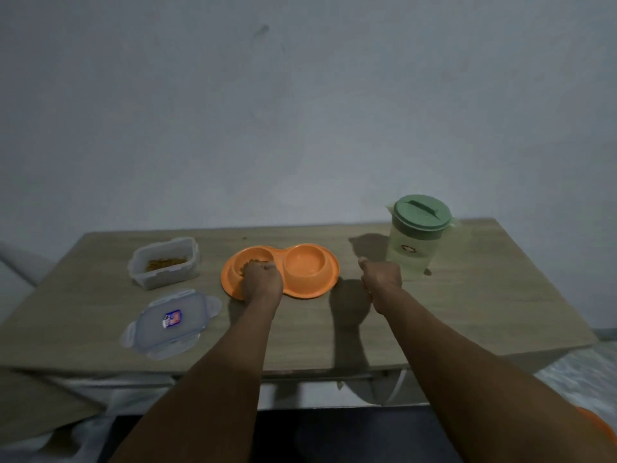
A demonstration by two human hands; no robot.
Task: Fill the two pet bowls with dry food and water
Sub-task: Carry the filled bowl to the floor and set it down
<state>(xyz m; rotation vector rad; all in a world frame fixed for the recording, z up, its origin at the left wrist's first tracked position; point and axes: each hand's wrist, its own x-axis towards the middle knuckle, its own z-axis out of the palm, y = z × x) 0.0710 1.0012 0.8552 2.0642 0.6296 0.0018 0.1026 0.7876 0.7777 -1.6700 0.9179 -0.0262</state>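
An orange double pet bowl (pixel 329 279) lies mid-table. Its left bowl holds some brown dry food (pixel 255 261); its right bowl (pixel 304 262) looks bare inside. My left hand (pixel 262 282) hangs over the left bowl, fingers curled down onto the kibble. My right hand (pixel 382 277) hovers just left of the clear water pitcher (pixel 412 252) with its green lid (pixel 422 212). That hand's fingers are curled with the thumb sticking out, and it holds nothing and stays apart from the pitcher.
A clear plastic container (pixel 165 262) with dry food stands open at the left. Its lid (pixel 168 324) lies nearer me on the wooden table (pixel 467 312). A wall stands behind the table. An orange object (pixel 601 429) shows at the lower right.
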